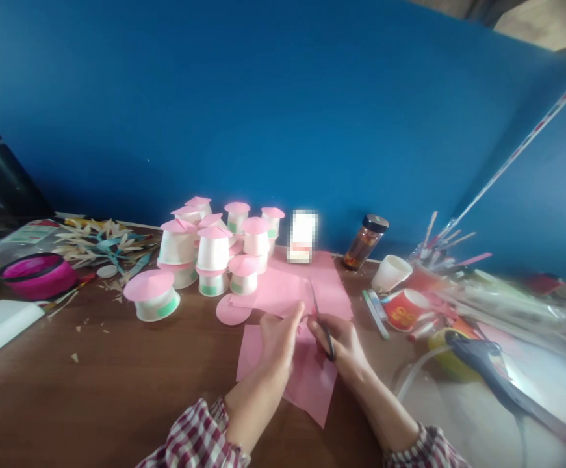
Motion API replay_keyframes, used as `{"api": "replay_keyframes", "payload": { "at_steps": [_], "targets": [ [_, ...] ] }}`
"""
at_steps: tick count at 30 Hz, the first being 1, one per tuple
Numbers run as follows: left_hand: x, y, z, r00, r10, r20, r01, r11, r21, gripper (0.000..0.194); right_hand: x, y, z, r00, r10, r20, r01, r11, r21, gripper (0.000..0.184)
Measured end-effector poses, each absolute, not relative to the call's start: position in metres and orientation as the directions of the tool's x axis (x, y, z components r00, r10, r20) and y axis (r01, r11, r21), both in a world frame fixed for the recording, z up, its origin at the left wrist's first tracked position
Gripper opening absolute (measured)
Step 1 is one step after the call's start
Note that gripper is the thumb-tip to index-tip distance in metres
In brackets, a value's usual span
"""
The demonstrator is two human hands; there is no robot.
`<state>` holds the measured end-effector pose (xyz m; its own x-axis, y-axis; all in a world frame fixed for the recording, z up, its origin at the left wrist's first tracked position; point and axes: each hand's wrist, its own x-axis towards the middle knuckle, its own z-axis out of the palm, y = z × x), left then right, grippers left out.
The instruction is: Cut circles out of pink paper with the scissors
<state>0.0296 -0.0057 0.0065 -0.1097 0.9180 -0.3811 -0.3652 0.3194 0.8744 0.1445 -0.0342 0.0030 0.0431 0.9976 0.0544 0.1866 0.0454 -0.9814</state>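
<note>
In my right hand (345,348) is a pair of scissors (330,346) with dark handles, its blades pointing away from me. My left hand (279,341) grips pink paper close to the scissors, thumb up, with most of its fingers hidden. Under both hands lies a pink paper sheet (314,396). Further pink sheets (283,286) spread just beyond them, with a pink paper disc (234,310) at their left. Several white paper cups (213,252) with pink paper cone tops stand to the left, some stacked. One short topped cup (156,304) sits nearer me.
On the right are a glass jar (364,242), a white cup (391,273), a red paper cup (406,309) and a glue gun (492,370). At left lie a magenta round case (39,275), a white box (2,328) and cut paper strips (110,244). A blue wall (263,104) rises behind.
</note>
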Motion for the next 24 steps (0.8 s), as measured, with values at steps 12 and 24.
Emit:
{"api": "replay_keyframes", "payload": {
  "at_steps": [12,24],
  "targets": [
    [0.032,-0.008,0.028,-0.202,0.856,-0.476,-0.425,0.361,0.83,0.019,0.137,-0.037,0.01,0.017,0.999,0.051,0.216,0.046,-0.975,0.035],
    [0.033,-0.011,0.018,-0.19,0.893,-0.408,-0.329,0.334,0.883,0.025,0.141,-0.036,0.006,-0.005,0.999,0.044,0.205,0.044,-0.978,0.033]
  ]
}}
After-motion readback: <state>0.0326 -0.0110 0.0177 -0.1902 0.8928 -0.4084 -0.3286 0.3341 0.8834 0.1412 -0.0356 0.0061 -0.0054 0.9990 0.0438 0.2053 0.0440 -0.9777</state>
